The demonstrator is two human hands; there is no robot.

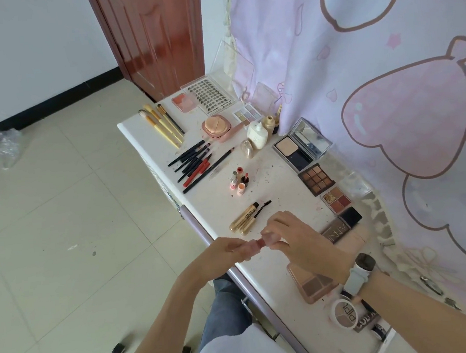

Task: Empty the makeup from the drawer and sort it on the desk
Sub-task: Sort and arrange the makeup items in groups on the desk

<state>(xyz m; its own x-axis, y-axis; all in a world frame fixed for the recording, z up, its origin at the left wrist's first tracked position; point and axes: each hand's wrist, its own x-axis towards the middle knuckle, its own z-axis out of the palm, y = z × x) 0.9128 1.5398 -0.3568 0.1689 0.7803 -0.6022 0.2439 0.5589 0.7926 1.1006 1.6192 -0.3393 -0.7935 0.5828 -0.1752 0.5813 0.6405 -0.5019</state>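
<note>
Both my hands meet over the front edge of the white desk (268, 179). My left hand (229, 252) grips the body of a small pink tube (254, 245), and my right hand (294, 235) pinches its cap end. Beyond them lie two gold mascara tubes (244, 217) with a loose wand. Further back stand several small lip products (239, 180), a row of black and red pencils (195, 162) and yellow-handled brushes (162, 123). Eyeshadow palettes (316, 178) line the right side. The drawer is not visible.
A brown contour palette (314, 283) and a round compact (343, 313) lie under my right forearm. A pink puff case (217, 126), bottles (257, 132), an open powder compact (301, 146) and a lash tray (209, 95) sit at the far end. A pink curtain hangs on the right.
</note>
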